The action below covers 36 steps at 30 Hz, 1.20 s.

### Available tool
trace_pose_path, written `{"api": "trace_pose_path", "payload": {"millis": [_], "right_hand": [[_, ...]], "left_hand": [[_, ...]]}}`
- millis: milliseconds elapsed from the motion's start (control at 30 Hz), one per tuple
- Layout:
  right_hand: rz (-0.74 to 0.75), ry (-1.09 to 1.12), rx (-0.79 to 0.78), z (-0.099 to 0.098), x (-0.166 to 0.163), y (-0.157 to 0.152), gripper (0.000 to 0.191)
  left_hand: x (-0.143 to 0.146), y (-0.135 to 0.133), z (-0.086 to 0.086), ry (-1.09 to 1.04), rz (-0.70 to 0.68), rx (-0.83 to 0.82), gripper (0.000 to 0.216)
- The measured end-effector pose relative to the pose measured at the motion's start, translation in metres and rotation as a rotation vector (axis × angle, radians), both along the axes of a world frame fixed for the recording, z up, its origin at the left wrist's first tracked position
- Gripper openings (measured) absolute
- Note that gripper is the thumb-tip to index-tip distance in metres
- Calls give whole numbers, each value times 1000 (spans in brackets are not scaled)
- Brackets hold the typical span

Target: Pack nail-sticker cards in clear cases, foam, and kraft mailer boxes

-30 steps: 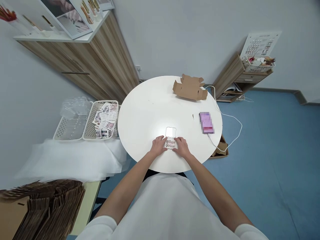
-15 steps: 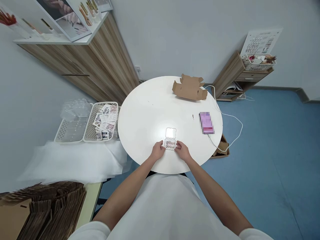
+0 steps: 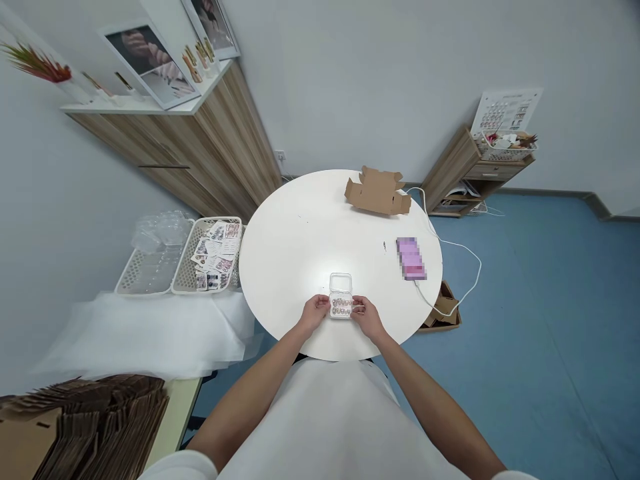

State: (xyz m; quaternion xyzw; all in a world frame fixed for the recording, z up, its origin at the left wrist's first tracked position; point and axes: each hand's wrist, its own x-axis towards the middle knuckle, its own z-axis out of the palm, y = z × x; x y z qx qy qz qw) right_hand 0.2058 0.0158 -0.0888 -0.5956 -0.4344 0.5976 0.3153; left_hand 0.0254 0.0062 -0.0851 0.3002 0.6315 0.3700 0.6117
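A clear case (image 3: 341, 293) lies flat near the 6 o'clock edge of a round white table (image 3: 285, 267), its lid (image 3: 341, 283) open towards 12. In its lower half sit two rows of small pinkish, nail-shaped pieces (image 3: 341, 303).

The left hand (image 3: 313, 315) is at the case's 9 o'clock side, the right hand (image 3: 370, 319) at about 3 to 4 o'clock, so the case's lower half lies between the two sets of fingers. On each hand the fingers are bent inward, their tips at the case's side edges; whether they pinch the plastic or only rest against it, I cannot tell.

From the case, a tiny dark item (image 3: 385, 246) lies at 1 o'clock, and a purple oblong thing (image 3: 411, 259), blurred into blocks, at 2, with a white cable (image 3: 463, 247) at its near end. An unfolded brown cardboard box (image 3: 379, 192) is between 12 and 1, near the table's far edge. Off the table, a brown carton (image 3: 453, 320) stands on the floor at 3 o'clock. At 10, a white basket (image 3: 184, 272) holds printed cards (image 3: 216, 248), with clear plastic packaging (image 3: 163, 233) beside it; white sheets (image 3: 150, 333) lie at 9, and stacked brown cardboard (image 3: 110, 427) at 8.
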Motion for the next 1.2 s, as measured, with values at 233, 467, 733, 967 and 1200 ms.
{"api": "trace_pose_path", "payload": {"millis": [233,467,733,967,1200], "right_hand": [[2,168,-17,35,13,18,36],[63,370,-145,67,18,46,43],[113,491,-67,78,20,29,28],[84,509,-108,76,18,11,30],[9,370,-38,83,19,0,39]], "left_hand": [[0,7,33,-169,-56,35,36],[2,5,52,-246,-116,11,39],[2,-7,58,-369,-26,-85,44],[7,-11,56,-389,24,-99,42],[14,-13,75,-386,-75,-60,35]]}}
